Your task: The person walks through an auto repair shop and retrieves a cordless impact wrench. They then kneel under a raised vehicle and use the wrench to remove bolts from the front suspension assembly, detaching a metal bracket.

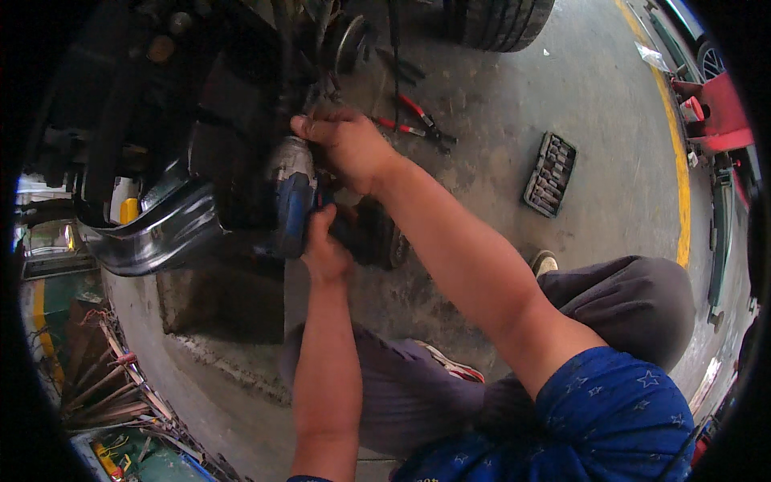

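My left hand (323, 249) grips a blue cordless impact wrench (295, 210) by its handle, below the dark car chassis parts. The tool points away from me, its silver nose (295, 158) raised toward the suspension. My right hand (353, 153) is curled just beside and above that nose, thumb and fingers close together; what they hold is hidden. A shiny black curved body panel (146, 241) is left of the tool, and a hub with a disc (351, 44) hangs beyond my hands.
Red-handled pliers (411, 111) and a tray of sockets (550, 173) lie on the concrete floor. A tyre (499, 18) is at the top, red equipment (716, 112) at the right, and a pile of scrap lengths (104, 377) at lower left. My bent knees are below my arms.
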Available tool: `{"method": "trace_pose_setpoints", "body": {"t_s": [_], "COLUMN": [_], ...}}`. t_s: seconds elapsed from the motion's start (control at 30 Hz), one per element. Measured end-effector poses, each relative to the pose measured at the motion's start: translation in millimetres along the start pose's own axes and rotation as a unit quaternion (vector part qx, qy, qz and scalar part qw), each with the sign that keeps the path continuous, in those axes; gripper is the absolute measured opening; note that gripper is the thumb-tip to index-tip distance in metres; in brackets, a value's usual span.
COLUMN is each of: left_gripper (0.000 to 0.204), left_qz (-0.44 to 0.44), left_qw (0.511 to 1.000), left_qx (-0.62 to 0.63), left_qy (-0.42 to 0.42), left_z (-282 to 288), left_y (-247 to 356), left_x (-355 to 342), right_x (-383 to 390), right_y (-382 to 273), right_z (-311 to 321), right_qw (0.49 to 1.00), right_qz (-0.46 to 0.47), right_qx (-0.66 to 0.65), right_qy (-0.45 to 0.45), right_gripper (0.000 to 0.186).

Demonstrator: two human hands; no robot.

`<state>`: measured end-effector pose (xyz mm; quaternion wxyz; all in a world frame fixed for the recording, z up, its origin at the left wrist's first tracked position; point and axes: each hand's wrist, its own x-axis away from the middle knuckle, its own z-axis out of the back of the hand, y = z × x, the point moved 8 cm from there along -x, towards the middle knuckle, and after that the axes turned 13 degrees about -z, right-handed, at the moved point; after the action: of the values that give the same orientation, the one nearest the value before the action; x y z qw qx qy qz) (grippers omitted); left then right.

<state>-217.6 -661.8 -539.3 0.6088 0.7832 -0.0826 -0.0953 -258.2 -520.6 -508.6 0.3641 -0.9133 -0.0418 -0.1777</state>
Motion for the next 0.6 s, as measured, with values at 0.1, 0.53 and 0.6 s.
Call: {"method": "trace_pose_setpoints", "body": {"t_s": [0.1,0.53,0.6], "left_gripper": [0.032,0.020,0.022], "left_qz": [-0.068,-0.254,-0.298], "left_qw": [0.996,0.921,0.895], "left_qx": [-0.044,-0.291,-0.332], "left_qy": [-0.042,-0.046,-0.006], "left_z": [-5,25,28], "left_y": [6,4,10], "left_x": [-5,-17,-10], "right_x": [-5,11,11], "right_y": [1,-12,-10], "right_z": [2,-5,-5], "right_qw": [1.000,0.994,0.993], "right_qz": [0.023,0.033,0.030], "right_qx": [0.009,0.101,0.110], "right_qy": [-0.002,0.009,0.007], "right_gripper": [0.052,0.040,0.043]}}
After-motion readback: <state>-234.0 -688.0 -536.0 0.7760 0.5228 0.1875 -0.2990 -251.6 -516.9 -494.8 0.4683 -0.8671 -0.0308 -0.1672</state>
